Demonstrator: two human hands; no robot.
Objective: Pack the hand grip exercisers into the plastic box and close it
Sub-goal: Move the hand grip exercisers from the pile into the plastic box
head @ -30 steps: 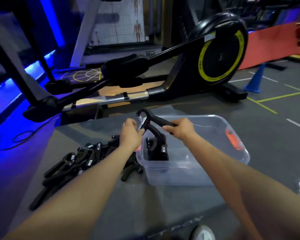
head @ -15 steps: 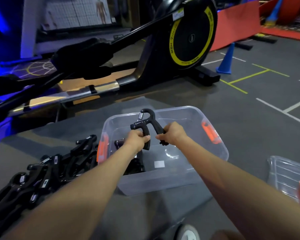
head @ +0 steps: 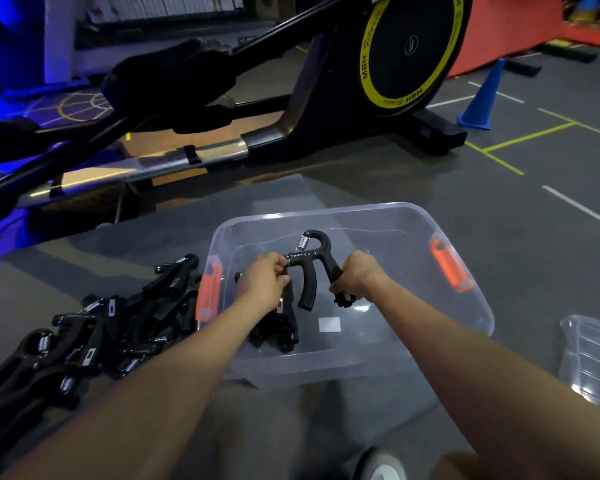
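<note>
While over the plastic box (head: 471,306) | left hand (head: 264,282), right hand (head: 359,277) each grip one hand grip exerciser (head: 309,268) between them

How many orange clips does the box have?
2. One orange clip is on the box's left end, beside the pile of grippers. The other clip is on the right end. None seems hidden.
</note>
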